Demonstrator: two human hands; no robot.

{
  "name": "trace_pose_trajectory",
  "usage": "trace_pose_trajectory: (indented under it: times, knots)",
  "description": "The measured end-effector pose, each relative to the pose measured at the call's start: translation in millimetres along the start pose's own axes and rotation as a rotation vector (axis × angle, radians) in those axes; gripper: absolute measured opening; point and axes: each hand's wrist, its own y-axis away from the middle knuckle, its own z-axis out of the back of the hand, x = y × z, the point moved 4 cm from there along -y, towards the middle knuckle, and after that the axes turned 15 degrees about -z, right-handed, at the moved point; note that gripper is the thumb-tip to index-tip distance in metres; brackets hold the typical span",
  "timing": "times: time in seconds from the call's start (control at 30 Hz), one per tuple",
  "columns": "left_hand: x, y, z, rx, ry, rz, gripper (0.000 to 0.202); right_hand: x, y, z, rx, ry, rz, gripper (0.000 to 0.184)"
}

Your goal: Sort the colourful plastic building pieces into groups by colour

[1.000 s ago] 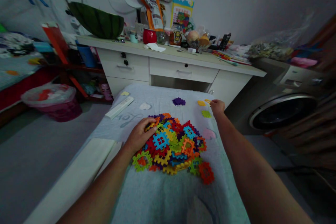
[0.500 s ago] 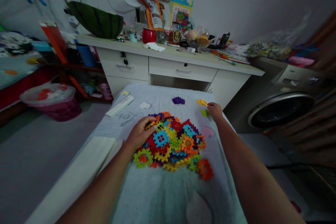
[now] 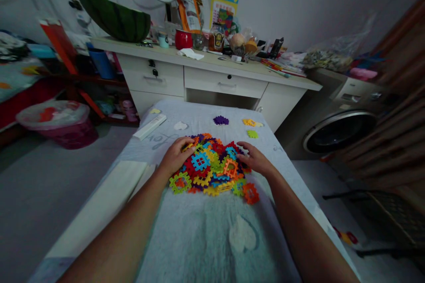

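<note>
A heap of colourful plastic interlocking building pieces (image 3: 212, 166), toothed squares with some window-like openings, lies in the middle of the cloth-covered table (image 3: 199, 239). My left hand (image 3: 176, 155) rests against the heap's left side, thumb and fingers apart, with a yellow piece (image 3: 187, 147) showing between them. At the heap's right edge is my right hand (image 3: 255, 159), its fingers spread and nothing seen in its grasp. Apart from the heap, towards the far end, lie a purple piece (image 3: 221, 120), a yellow piece (image 3: 249, 122) and a green piece (image 3: 252, 134).
A long white box (image 3: 150, 127) lies at the table's far left. Beyond stands a white desk (image 3: 206, 64) crowded with jars, a red pot (image 3: 183, 39) and a watermelon-shaped object (image 3: 114, 18). A washing machine (image 3: 338, 119) is at right, a pink bin (image 3: 61, 124) at left.
My right hand has let go of the yellow piece beside the green one and come back to the heap's right edge. My left hand has stayed at the heap. The view has shifted slightly.
</note>
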Motion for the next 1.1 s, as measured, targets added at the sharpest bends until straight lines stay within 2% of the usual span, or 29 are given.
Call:
trace_pose_trajectory:
  times: [0.2, 0.4, 0.53, 0.67, 0.83, 0.97, 1.1]
  knots:
    - [1, 1, -0.7, 0.012, 0.013, 0.018, 0.041, 18, 9, -12, -0.061, 0.035, 0.156, 0.041]
    - [0, 1, -1.7, 0.003, 0.032, 0.017, 0.042, 21, 15, -7, -0.020, -0.099, 0.150, 0.050]
    - [2, 1, -2.6, 0.009, 0.030, 0.023, 0.042, 15, 15, -5, 0.003, -0.332, 0.072, 0.034]
    - [5, 1, -2.4, 0.005, 0.033, 0.028, 0.043, 1, 11, 2, 0.022, -0.622, -0.007, 0.029]
    - [2, 0, -1.4, 0.029, 0.012, 0.035, 0.043, -27, 4, 29, -0.146, -0.805, -0.065, 0.032]
    - [1, -1, -1.7, 0.036, 0.019, 0.045, 0.044, -59, -1, 47, -0.303, -0.756, -0.168, 0.032]
    - [0, -1, -2.1, 0.042, 0.027, 0.056, 0.045, -87, -6, 56, -0.420, -0.618, -0.252, 0.038]
